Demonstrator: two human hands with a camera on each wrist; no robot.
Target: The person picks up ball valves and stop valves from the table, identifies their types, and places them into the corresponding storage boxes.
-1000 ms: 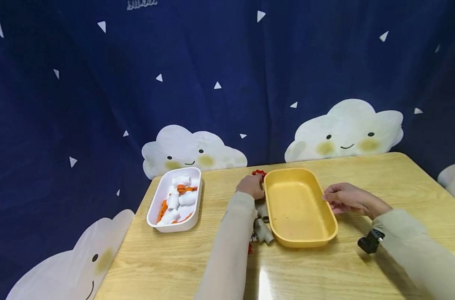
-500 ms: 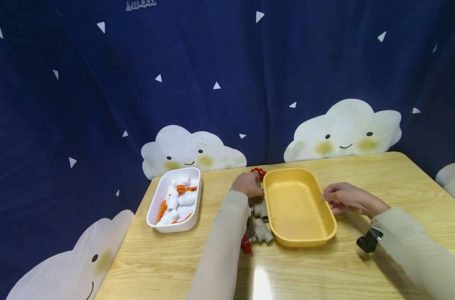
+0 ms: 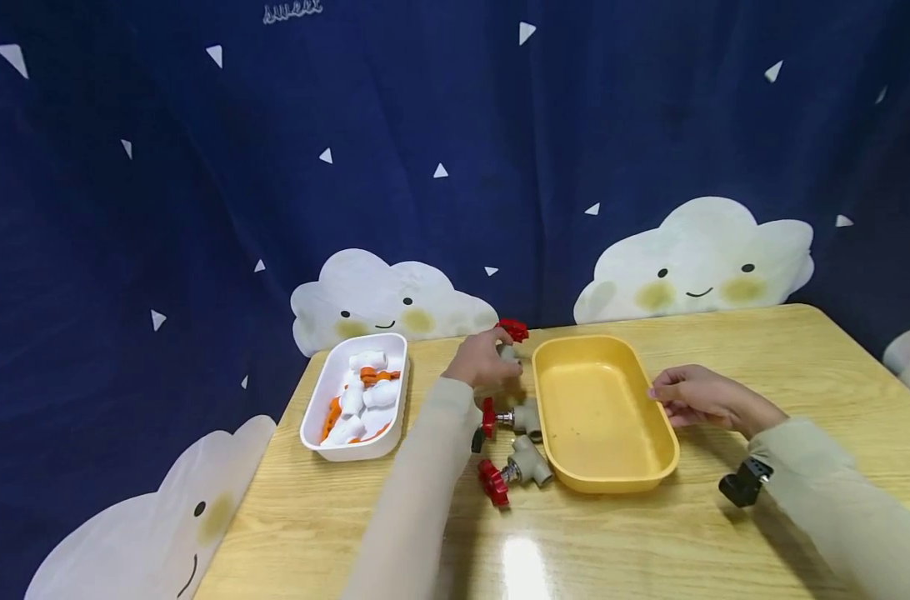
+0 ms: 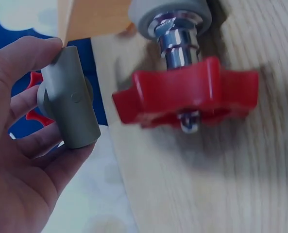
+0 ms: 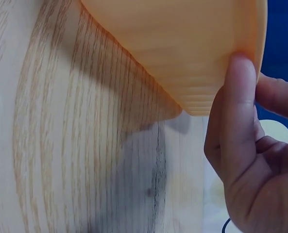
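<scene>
My left hand (image 3: pixel 482 361) grips a grey stop valve (image 4: pixel 71 97) by its tee-shaped body, thumb at one end and fingers at the other. The valve's red handwheel (image 3: pixel 512 330) shows beyond the hand, at the table's far edge. Two more valves of this kind lie nearer me: a middle valve (image 3: pixel 527 418) and a front valve (image 3: pixel 530 462), their red wheels pointing left. Just right of them stands a yellow tray (image 3: pixel 597 486) with nothing in it. On the tray's right side, my right hand (image 3: pixel 706 398) pinches the rim between thumb and fingers.
Off to the left, a white tray (image 3: pixel 405 392) holds several white pipe fittings (image 3: pixel 352 398) and orange pieces (image 3: pixel 331 417). A dark blue curtain (image 3: pixel 455 125) with cloud pictures hangs behind the wooden table (image 3: pixel 312 533).
My left hand has drawn back leftward, bringing the far valve up and away from beside the yellow tray. The two nearer valves have come into view. My right hand keeps its hold.
</scene>
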